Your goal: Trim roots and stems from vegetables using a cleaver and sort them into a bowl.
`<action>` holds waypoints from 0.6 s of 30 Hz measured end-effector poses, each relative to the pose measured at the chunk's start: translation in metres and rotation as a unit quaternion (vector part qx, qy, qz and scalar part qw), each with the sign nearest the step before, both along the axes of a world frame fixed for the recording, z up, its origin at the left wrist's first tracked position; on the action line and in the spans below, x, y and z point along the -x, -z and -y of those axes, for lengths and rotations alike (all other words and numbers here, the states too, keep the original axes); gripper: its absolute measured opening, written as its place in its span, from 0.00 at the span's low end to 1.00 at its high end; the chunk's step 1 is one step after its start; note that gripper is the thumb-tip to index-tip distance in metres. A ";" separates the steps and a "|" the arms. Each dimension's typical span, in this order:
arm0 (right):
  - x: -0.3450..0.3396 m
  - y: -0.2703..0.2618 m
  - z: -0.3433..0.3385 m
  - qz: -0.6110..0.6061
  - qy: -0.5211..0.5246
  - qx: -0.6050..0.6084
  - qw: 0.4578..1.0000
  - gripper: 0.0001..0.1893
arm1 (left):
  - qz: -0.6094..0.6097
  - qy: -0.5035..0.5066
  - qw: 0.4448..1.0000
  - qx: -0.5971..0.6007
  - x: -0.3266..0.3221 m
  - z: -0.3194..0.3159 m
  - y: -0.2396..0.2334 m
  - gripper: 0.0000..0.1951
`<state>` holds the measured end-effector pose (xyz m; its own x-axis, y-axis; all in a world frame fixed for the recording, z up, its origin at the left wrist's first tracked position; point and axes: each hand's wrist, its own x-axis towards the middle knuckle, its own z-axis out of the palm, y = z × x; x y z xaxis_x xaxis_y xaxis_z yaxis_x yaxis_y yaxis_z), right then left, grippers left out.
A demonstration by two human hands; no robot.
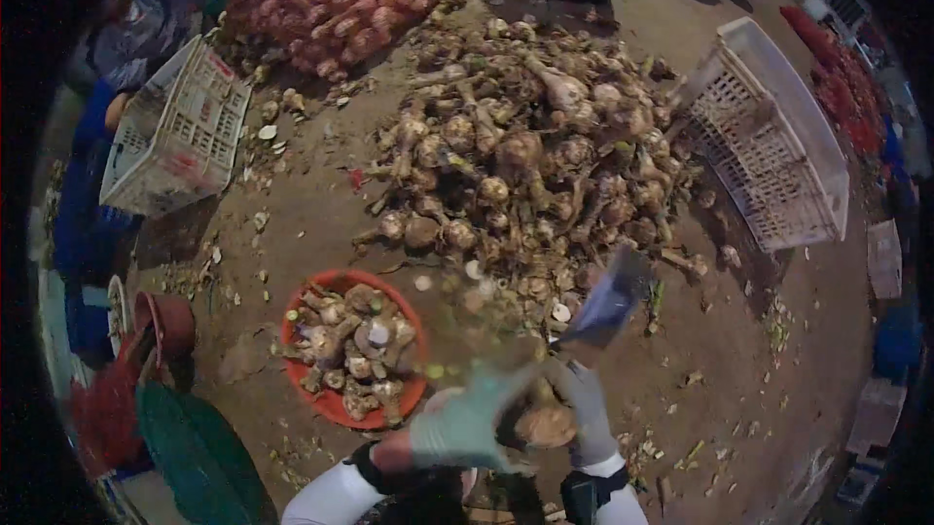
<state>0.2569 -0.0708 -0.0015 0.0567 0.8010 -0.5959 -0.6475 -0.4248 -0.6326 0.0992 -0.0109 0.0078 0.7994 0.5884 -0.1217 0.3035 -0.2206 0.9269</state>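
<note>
My left hand (471,412), in a pale teal glove, curls around a brown bulb (546,427); motion blurs its fingers and hides part of the grip. Close beside it, my right hand (586,408) in a grey glove holds a broad-bladed knife (609,299), its blade pointing up and away from me. The knife's handle is mostly covered by the glove. Left of my hands, an orange-red plastic basin (293,370) holds several bulbs with short cut stems. Beyond the hands lies a large heap of soil-covered, garlic-like bulbs (518,153) with dry stalks.
White plastic crates stand at left (197,127) and right (773,138). Red mesh sacks of bulbs (343,14) lie behind the heap. A person in blue (91,160) is at the left edge, near a reddish bucket (168,321) and green cloth-like material (193,445). Trimmings litter the floor.
</note>
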 end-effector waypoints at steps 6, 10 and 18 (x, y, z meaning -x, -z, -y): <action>0.012 0.019 0.005 0.480 -0.137 -0.177 0.848 0.17 | -0.173 -0.058 0.983 0.030 0.021 -0.016 0.016 0.30; 0.015 0.002 0.019 0.569 -0.184 -0.160 0.785 0.15 | -0.184 -0.092 0.953 -0.223 0.042 -0.020 0.037 0.22; -0.035 0.139 0.100 0.415 -0.374 -0.047 0.828 0.10 | -0.408 -0.176 0.789 -0.425 0.085 -0.027 -0.010 0.35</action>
<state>0.2916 -0.1705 -0.1403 -0.1169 0.8377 -0.5334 0.4481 -0.4349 -0.7811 0.0143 0.0159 0.0177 0.4276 0.9028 0.0457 0.9037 -0.4257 -0.0461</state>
